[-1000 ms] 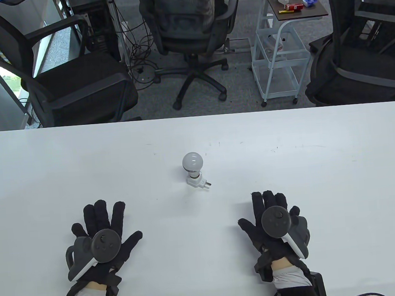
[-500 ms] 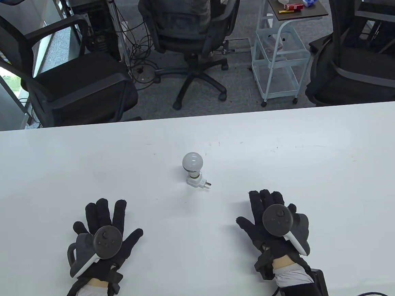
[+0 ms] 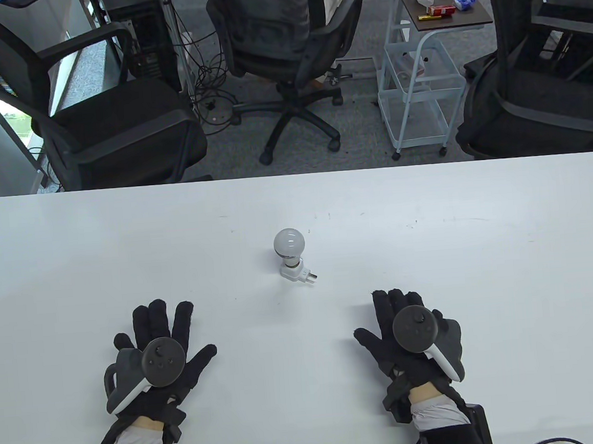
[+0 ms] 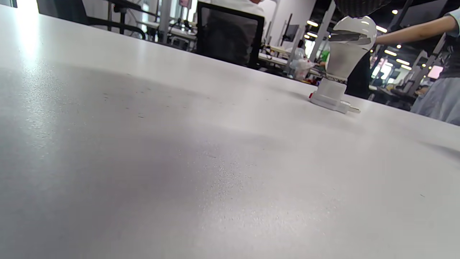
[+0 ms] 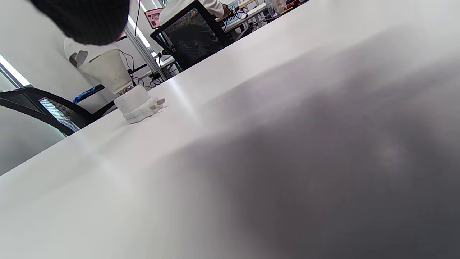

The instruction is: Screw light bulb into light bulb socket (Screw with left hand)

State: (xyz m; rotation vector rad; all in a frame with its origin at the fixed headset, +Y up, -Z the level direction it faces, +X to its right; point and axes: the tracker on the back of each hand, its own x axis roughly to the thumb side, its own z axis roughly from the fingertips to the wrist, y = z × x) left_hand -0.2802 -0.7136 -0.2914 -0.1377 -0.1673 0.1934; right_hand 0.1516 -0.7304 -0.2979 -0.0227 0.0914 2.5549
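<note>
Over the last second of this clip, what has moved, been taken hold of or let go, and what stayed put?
Both hands drifted slightly: the left hand crept a little toward the right and forward, the right hand a little toward the left. Neither took hold of anything or let go; both lie flat on the table, fingers spread. The light bulb stayed upright in its socket, untouched.
</note>
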